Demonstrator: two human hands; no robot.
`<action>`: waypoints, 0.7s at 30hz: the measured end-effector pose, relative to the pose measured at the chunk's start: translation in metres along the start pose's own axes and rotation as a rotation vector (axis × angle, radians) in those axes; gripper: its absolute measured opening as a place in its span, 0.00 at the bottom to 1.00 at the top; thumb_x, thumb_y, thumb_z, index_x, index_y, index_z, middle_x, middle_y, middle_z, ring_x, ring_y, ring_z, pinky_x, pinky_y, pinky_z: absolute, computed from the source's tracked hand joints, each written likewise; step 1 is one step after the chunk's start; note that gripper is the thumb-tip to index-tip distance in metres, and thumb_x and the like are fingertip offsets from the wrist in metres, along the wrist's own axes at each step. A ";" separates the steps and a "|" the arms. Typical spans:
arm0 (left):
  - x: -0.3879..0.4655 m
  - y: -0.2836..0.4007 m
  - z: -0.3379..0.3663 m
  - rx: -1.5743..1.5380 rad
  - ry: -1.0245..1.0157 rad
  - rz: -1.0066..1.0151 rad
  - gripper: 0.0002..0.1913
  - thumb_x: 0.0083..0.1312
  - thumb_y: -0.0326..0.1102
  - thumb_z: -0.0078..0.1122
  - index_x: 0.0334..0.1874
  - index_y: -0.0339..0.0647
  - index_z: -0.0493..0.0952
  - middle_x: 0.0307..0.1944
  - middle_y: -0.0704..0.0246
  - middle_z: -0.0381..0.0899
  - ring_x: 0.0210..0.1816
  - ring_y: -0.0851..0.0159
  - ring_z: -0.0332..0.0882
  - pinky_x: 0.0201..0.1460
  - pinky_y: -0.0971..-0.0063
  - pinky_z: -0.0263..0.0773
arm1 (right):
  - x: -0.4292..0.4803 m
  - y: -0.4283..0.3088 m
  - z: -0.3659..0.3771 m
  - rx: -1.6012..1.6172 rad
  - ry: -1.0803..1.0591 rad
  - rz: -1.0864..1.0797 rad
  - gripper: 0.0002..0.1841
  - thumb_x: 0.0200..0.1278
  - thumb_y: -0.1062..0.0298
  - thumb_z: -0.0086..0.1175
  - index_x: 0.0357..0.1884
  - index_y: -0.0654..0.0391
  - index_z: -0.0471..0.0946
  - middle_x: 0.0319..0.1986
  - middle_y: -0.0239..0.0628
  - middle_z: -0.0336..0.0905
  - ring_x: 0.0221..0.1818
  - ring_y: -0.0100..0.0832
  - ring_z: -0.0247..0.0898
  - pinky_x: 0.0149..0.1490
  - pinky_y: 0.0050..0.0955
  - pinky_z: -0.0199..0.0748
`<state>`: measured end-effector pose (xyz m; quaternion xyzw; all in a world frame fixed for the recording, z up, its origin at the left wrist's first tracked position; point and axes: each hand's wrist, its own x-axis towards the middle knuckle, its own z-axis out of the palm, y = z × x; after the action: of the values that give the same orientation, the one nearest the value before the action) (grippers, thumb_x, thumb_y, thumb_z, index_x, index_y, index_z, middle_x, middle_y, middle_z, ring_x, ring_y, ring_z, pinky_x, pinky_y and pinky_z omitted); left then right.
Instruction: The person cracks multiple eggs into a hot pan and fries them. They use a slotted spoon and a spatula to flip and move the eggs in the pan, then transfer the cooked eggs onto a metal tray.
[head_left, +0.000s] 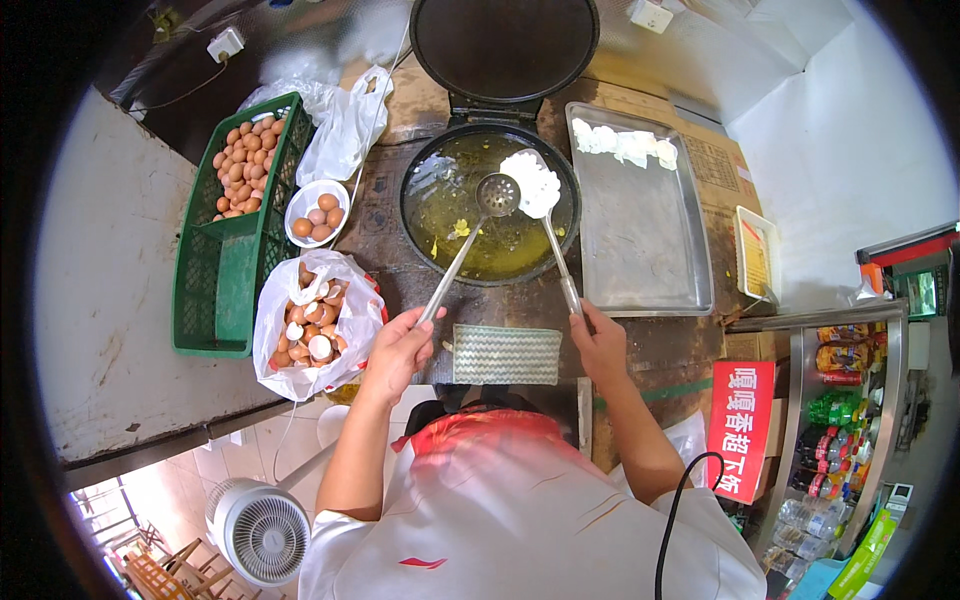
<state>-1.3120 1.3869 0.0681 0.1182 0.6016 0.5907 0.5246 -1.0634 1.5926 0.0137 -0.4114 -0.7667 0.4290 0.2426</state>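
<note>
My left hand is closed on the handle of a perforated metal ladle, its bowl over a round electric pan of yellowish oil. My right hand grips a metal spatula, whose head is largely hidden under a white cooked egg. The ladle's bowl overlaps the egg's left edge. Small yellow bits float in the oil. To the right, a metal tray holds several white cooked eggs along its far edge. A folded striped cloth lies between my hands.
At left stand a green crate of brown eggs, a white bowl with several eggs and a plastic bag of broken shells. The pan's raised lid is behind. A white basket lies right; a bottle shelf stands lower right.
</note>
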 end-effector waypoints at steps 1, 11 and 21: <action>0.001 -0.001 0.000 0.008 0.000 0.002 0.15 0.77 0.37 0.51 0.61 0.40 0.77 0.19 0.82 0.60 0.19 0.81 0.53 0.21 0.84 0.47 | 0.000 0.003 0.001 0.028 -0.017 0.042 0.17 0.71 0.63 0.59 0.57 0.59 0.80 0.27 0.36 0.78 0.28 0.23 0.71 0.37 0.25 0.71; 0.008 0.004 0.019 0.121 -0.031 0.011 0.15 0.78 0.37 0.50 0.61 0.39 0.77 0.19 0.83 0.59 0.19 0.80 0.53 0.22 0.83 0.47 | -0.006 0.033 -0.012 0.590 -0.120 0.402 0.17 0.75 0.64 0.54 0.59 0.62 0.80 0.25 0.25 0.75 0.24 0.14 0.62 0.29 0.16 0.58; 0.034 0.003 0.066 0.064 -0.159 -0.030 0.17 0.78 0.37 0.50 0.62 0.38 0.76 0.20 0.83 0.59 0.20 0.81 0.52 0.22 0.84 0.46 | -0.028 0.086 -0.070 0.728 0.006 0.471 0.17 0.76 0.61 0.53 0.57 0.60 0.81 0.25 0.23 0.73 0.24 0.13 0.59 0.30 0.16 0.56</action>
<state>-1.2765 1.4521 0.0704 0.1724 0.5782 0.5523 0.5753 -0.9617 1.6261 -0.0244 -0.4642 -0.4498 0.7138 0.2697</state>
